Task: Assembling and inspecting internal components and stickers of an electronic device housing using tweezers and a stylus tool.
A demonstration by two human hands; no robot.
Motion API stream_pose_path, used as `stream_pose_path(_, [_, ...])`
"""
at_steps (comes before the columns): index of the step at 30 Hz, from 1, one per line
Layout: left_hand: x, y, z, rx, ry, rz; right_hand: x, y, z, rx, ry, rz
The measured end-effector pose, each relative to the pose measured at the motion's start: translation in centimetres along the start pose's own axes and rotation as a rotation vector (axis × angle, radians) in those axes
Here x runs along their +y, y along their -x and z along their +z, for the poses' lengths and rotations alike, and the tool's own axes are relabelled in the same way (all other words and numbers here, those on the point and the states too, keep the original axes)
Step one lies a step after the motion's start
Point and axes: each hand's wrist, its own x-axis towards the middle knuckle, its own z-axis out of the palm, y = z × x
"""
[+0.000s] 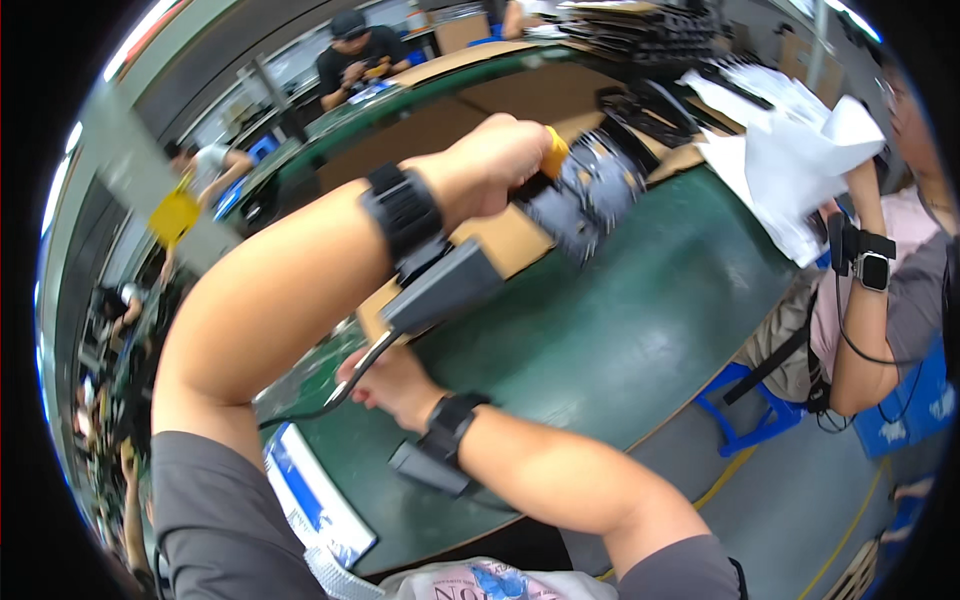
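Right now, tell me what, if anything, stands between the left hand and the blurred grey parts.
In this view, a small yellow piece sits between the left hand and the blurred grey parts; nothing else visible does. Blur hides whether they touch.

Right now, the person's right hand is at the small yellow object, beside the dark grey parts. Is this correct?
Not quite: the head view shows the left hand at the small yellow object, beside the dark grey parts. The right hand is lower in the picture.
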Motion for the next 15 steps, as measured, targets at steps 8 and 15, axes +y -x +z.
stream_pose_path(8, [-10.7,29.4,-11.6,-0.165,0.743,-0.029,-1.6,2.2,1.2,-0.065,0.196,-0.018])
stream_pose_path(15, [-15.0,39.3,-19.2,0.350,0.790,0.347,-0.7,1.5,6.2,0.173,0.512,-0.290])
